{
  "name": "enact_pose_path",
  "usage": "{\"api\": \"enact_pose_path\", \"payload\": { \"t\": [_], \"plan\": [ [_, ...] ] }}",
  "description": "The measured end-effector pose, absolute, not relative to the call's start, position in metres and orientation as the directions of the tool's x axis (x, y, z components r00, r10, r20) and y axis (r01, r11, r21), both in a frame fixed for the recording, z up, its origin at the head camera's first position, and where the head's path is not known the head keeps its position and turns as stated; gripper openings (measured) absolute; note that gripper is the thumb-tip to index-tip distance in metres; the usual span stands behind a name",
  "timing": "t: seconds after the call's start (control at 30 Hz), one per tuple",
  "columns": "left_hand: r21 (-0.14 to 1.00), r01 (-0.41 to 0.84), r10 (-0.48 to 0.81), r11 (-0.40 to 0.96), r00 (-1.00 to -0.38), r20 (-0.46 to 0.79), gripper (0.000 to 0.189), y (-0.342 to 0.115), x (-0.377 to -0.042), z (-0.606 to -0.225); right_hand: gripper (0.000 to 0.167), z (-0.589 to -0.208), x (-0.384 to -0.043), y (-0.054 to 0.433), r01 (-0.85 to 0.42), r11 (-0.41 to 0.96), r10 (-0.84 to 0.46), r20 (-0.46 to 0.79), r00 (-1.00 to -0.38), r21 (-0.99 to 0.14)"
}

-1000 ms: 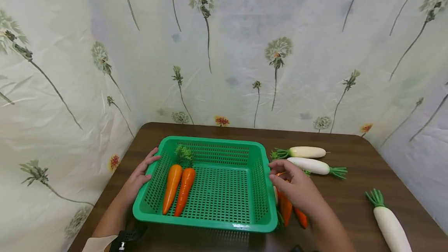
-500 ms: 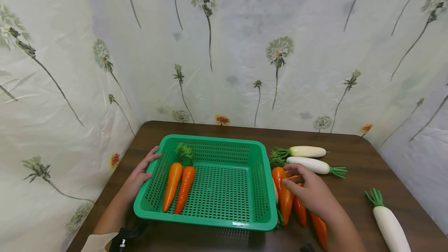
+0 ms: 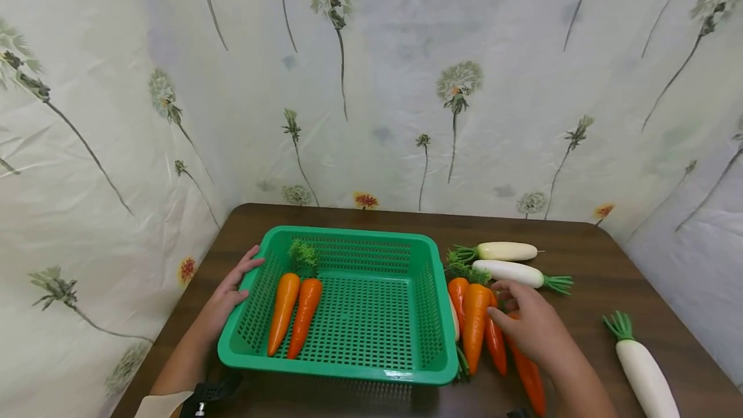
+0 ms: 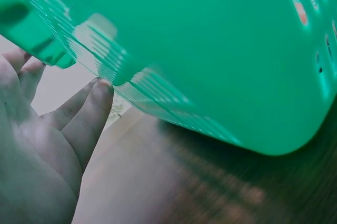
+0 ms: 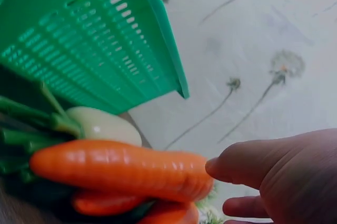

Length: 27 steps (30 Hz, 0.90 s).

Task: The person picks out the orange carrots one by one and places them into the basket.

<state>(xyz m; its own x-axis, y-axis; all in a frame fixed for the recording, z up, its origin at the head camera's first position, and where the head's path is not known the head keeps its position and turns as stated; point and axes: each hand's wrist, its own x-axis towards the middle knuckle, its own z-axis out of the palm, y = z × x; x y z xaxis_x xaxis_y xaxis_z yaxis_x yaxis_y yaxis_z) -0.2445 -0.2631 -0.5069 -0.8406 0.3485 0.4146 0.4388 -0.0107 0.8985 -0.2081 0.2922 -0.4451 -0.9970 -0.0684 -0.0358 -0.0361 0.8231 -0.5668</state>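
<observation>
A green plastic basket [image 3: 342,371] stands on the table with two carrots [image 3: 304,318] lying along its left side. At the basket's left rim is my left hand [image 3: 225,297], fingers extended; the left wrist view shows its fingertips right at the wall. My right hand [image 3: 531,318] hovers by a pile of carrots [image 3: 476,331] right of the basket, fingers loosely bent and thumb apart from them. In the right wrist view, its thumb tip meets the thick end of an orange carrot [image 5: 126,168]. Part of the pile is hidden behind that hand.
Two white radishes [image 3: 511,272] lie behind the carrots, leaves pointing opposite ways. Another white radish [image 3: 647,376] lies near the table's right edge. A pale radish [image 5: 102,124] sits between basket and carrots. Flowered cloth [image 3: 395,82] hangs behind the dark wooden table [image 3: 569,244].
My right hand has left the basket's right rim and moved right over the carrots, bringing more of them into view. The left hand stays at the left rim.
</observation>
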Motion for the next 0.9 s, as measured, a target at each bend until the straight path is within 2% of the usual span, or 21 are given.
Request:
{"api": "enact_pose_path", "payload": {
  "t": [0.4, 0.73, 0.9],
  "plan": [
    [0.896, 0.443, 0.359, -0.020, -0.834, 0.420, 0.053, -0.265, -0.246, -0.511, 0.058, -0.458, -0.206, 0.307, -0.063, 0.858, -0.075, -0.003, -0.997, -0.511],
    [0.899, 0.438, 0.355, -0.014, -0.838, 0.414, 0.053, -0.266, -0.244, -0.511, 0.059, -0.471, -0.206, 0.315, -0.075, 0.879, -0.091, -0.011, -0.996, -0.471],
    [0.899, 0.439, 0.357, -0.017, -0.837, 0.415, 0.052, -0.267, -0.245, -0.513, 0.065, -0.473, -0.206, 0.319, -0.073, 0.882, -0.108, -0.050, -0.993, -0.466]
  ]
}}
